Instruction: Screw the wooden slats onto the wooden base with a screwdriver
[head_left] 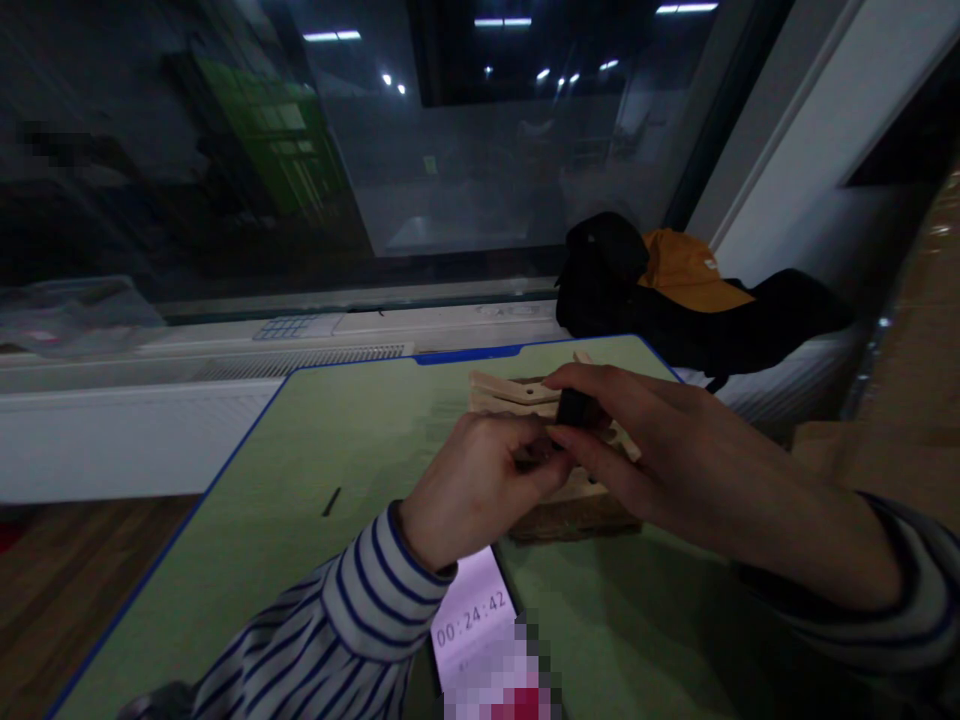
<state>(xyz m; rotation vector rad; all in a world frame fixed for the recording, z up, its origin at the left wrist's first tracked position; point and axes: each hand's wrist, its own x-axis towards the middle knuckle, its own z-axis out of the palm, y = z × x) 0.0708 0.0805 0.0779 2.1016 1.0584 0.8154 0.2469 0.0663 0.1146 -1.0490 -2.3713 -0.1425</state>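
Between the thumb and fingers of my right hand (637, 430) is a small black block (573, 407). My left hand (487, 480) meets it from the left, its fingers pinched together close to the block. What the left fingertips hold, if anything, is hidden. Under and behind both hands lie pale wooden pieces (510, 388), one with a dark round hole. They rest on a brown, box-like base (577, 522), mostly covered by my hands.
A phone (472, 610) showing a timer lies on the green table (322, 430), partly under my left sleeve. Left of it is a thin dark stick (331, 501). Beyond the table are a black garment (780, 315), an orange cap (690, 270) and a clear plastic bin (82, 315).
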